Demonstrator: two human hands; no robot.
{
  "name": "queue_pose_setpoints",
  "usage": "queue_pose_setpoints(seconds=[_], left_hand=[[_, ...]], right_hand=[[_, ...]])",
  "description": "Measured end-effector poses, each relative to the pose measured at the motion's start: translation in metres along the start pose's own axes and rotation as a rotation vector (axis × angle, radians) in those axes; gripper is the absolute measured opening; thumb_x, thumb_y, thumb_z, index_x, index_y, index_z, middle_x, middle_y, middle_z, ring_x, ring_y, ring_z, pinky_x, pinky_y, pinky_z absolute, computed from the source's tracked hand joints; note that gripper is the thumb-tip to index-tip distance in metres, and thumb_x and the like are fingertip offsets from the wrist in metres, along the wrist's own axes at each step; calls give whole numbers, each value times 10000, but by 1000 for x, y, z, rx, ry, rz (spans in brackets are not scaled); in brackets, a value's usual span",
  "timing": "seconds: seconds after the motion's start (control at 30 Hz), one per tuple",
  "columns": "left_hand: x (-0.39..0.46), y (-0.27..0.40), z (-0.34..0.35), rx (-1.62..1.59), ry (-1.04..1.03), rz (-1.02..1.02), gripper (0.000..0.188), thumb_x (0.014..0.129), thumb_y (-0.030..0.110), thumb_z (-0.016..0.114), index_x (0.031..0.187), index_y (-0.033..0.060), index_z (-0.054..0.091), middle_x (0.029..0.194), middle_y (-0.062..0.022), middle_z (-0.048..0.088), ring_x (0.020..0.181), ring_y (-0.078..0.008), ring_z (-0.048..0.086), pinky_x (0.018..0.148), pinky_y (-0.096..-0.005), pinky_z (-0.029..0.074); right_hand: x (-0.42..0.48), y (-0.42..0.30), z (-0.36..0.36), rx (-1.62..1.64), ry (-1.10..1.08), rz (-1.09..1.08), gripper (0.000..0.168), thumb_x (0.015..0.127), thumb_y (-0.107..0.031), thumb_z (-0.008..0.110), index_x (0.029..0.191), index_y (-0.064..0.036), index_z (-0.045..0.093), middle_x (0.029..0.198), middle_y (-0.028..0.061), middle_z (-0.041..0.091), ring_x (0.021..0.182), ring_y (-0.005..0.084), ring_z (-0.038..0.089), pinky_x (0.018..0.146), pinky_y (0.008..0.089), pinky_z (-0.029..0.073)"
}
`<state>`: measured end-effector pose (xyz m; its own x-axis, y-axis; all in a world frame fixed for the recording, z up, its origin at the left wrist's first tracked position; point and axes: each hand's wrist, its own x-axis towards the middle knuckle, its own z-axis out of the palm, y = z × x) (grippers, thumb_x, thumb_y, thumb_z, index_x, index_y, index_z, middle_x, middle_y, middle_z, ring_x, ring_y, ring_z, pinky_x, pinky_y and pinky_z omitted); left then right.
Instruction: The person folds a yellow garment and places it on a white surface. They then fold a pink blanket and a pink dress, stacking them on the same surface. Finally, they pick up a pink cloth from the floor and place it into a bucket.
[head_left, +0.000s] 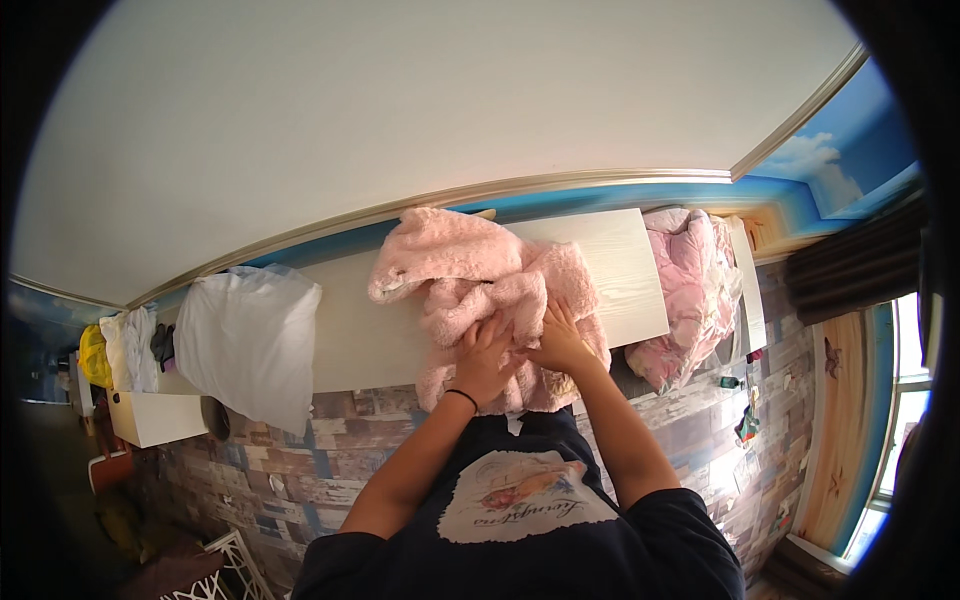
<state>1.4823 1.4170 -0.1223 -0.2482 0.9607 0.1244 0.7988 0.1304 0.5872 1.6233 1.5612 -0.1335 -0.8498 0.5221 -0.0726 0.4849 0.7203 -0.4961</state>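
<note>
A pink fluffy fleece garment (469, 251) lies bunched and folded on a pale wood-grain surface (367, 330) in front of me. My left hand (486, 364), with a black band at its wrist, rests on the lower middle of the fleece with the fingers spread. My right hand (559, 341) lies flat on the fleece just to the right, its fingers stretched away from me. The two hands almost meet at the thumbs. Some fingertips sink into the plush, and I see no fabric pinched in either hand.
White fabric (244, 330) drapes over the surface at left. A pink quilted bundle (694, 289) sits at right beside a raised pale panel (622, 270). Farther left are a yellow bag (94, 356) and a white drawer (161, 416). Small items, including a green bottle (729, 382), lie on the patterned floor (345, 442).
</note>
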Motion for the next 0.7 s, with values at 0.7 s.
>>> queue_pose_setpoints(seconds=[0.7], left_hand=[[-161,-121,12,-409,88,-855,781,722,333,836,1270,-68,449,1186,-168,567,1058,-229,576,887,-337,478]], right_hand=[[-126,112,14,808,421,1076,629,793,-393,775,1174,47,538,1084,148,555,1041,224,523,923,360,420]])
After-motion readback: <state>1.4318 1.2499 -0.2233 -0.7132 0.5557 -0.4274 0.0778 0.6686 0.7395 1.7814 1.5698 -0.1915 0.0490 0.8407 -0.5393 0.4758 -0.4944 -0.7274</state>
